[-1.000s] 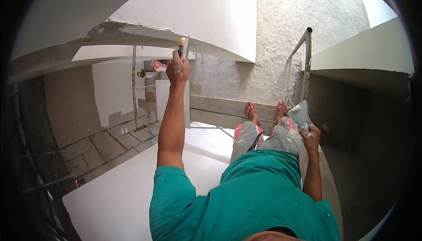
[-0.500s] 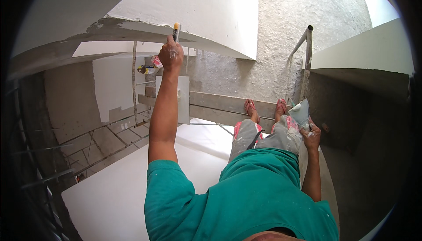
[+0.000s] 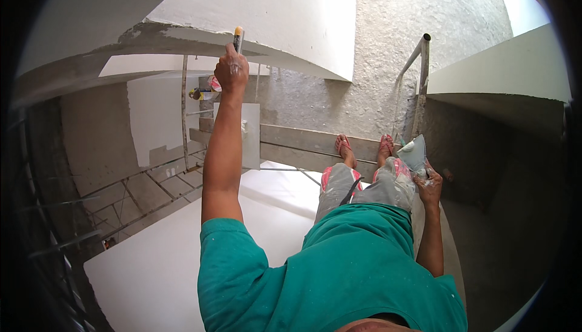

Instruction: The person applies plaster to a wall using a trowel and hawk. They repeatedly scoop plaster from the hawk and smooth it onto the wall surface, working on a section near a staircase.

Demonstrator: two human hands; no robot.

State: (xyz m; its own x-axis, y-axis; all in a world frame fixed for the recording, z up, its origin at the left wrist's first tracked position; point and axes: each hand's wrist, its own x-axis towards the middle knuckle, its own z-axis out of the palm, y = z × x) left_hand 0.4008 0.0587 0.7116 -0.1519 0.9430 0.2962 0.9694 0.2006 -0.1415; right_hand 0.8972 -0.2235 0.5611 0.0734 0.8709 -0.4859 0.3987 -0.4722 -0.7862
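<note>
My left hand point(image 3: 232, 68) is raised, closed round a tool point(image 3: 239, 36) with a yellow-and-black handle and a metal part, held up at the rough grey underside edge of a white plastered slab point(image 3: 273, 11). Whether it touches the edge I cannot tell. At my right thigh, my right hand point(image 3: 429, 185) grips a wide metal putty knife point(image 3: 413, 149), smeared with pale filler. Below and right of my left arm, a pale square board point(image 3: 251, 147) with a small pale lump on it rests by the planks.
My feet in red flip-flops stand on scaffold planks point(image 3: 291, 132). A metal post point(image 3: 424, 65) rises at right, a thinner pole point(image 3: 185, 114) at left. A red-and-white bag point(image 3: 213, 82) lies behind my left arm. A large white surface point(image 3: 170, 259) spreads below; a dark recess is at right.
My left arm has moved left and upward along the slab's edge with the tool, uncovering more of the pale board. My right hand has stayed by my thigh.
</note>
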